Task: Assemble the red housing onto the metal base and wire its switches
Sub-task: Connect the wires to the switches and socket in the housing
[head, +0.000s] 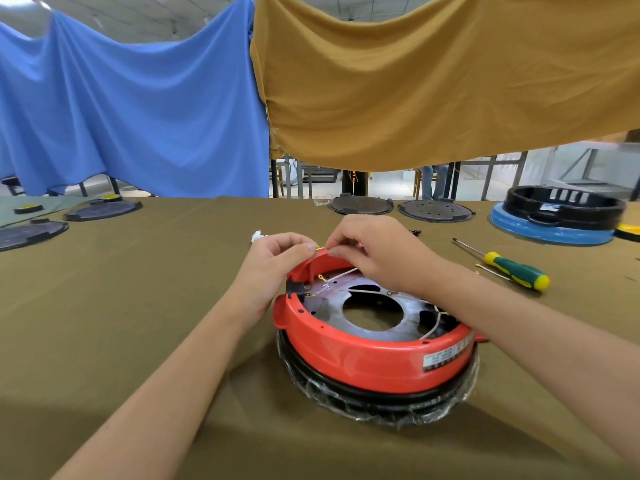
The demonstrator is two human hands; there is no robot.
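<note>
Both hands meet at the far rim of the round red plastic housing [367, 355], seated on the metal base [332, 303]. Left hand [277, 258] and right hand [377, 254] pinch a thin white wire's [341, 274] brass terminal; the wire runs down toward the near left, where the black switch [296, 288] sits.

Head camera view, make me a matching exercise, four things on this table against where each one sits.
Things:
1. screwdriver
2. red housing
3. blue ring
4. white scrap

Places:
A. far right, under a black ring
B. just beyond the left hand
C. right of the right hand
D. centre, around the metal base

Pairs: 1-C, 2-D, 3-A, 4-B
</note>
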